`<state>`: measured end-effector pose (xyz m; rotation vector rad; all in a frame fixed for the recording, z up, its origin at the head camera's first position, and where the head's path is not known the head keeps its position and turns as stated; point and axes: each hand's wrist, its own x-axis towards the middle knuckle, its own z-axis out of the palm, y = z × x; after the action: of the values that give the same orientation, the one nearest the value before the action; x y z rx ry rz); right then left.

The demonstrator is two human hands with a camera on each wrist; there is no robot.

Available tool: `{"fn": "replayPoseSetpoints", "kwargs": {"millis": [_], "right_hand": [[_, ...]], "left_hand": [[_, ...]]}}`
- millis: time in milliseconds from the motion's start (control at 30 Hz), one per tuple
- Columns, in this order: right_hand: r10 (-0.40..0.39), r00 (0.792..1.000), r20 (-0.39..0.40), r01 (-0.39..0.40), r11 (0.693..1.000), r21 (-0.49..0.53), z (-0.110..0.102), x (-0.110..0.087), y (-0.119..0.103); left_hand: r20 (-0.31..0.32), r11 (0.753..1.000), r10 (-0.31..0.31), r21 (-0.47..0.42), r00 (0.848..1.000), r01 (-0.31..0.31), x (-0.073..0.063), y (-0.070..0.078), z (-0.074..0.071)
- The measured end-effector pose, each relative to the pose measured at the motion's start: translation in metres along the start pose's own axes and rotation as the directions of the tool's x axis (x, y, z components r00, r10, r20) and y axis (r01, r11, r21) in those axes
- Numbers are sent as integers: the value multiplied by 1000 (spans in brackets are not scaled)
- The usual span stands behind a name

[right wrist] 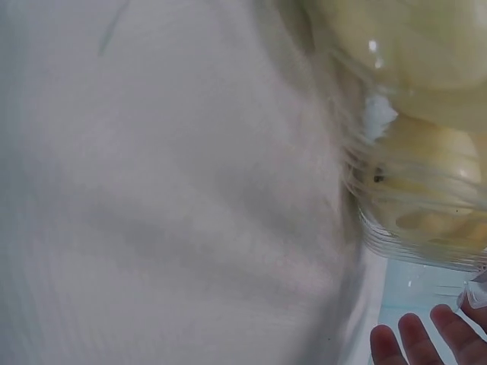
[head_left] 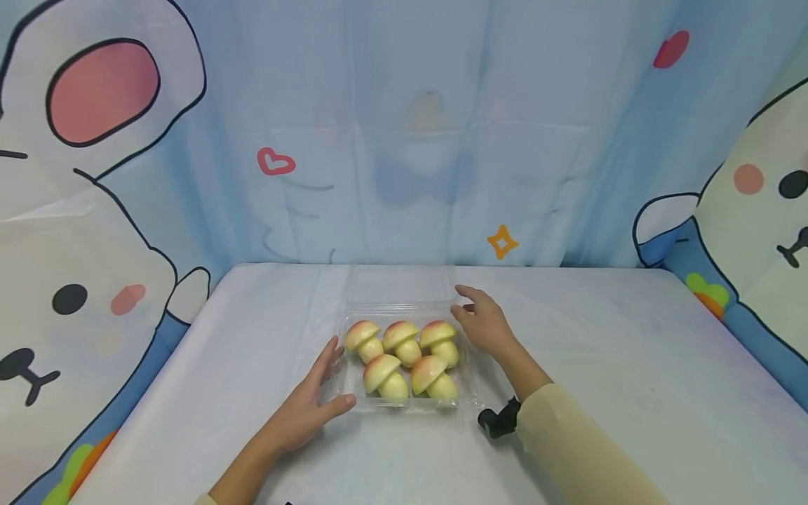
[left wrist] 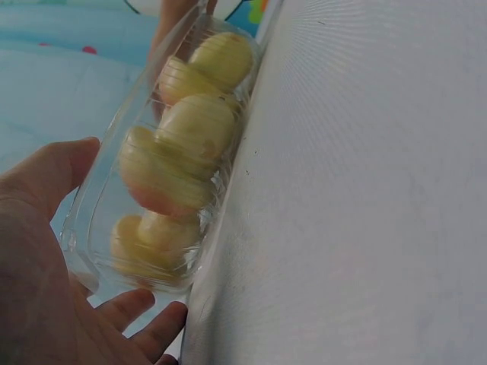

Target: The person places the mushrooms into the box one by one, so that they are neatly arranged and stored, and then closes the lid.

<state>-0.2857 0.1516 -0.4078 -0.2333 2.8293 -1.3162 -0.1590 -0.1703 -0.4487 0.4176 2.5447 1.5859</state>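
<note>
A clear plastic clamshell box (head_left: 466,375) stands on the table, its transparent lid (head_left: 400,286) folded open toward the back. Inside lie several mushroom-shaped pieces (head_left: 435,379), pale yellow-green with reddish caps; what they are made of is unclear. Along the box's left side my left hand (head_left: 309,403) is spread, thumb near the front left corner and fingers by the left wall. My right hand (head_left: 487,324) reaches to the lid's right edge near the hinge, fingers loosely extended. In the right wrist view its thumb (right wrist: 473,308) is beside the plastic edge.
A white cloth covers the table (head_left: 606,351). Behind it hangs a blue curtain (head_left: 410,105) with cartoon animals. A black device (head_left: 499,419) is strapped at my right wrist, close to the box's front right corner.
</note>
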Motion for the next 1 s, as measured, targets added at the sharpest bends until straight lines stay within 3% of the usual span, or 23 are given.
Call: {"fn": "replayPoseSetpoints", "kwargs": {"millis": [833, 1000], "right_hand": [[-92, 991, -100, 100, 992, 81, 2, -10, -5], [-110, 988, -112, 124, 984, 129, -2, -14, -7]], "left_hand": [[-10, 1000, 14, 1, 1000, -14, -2, -1, 0], [-11, 1000, -8, -8, 1000, 8, -1, 1, 0]]}}
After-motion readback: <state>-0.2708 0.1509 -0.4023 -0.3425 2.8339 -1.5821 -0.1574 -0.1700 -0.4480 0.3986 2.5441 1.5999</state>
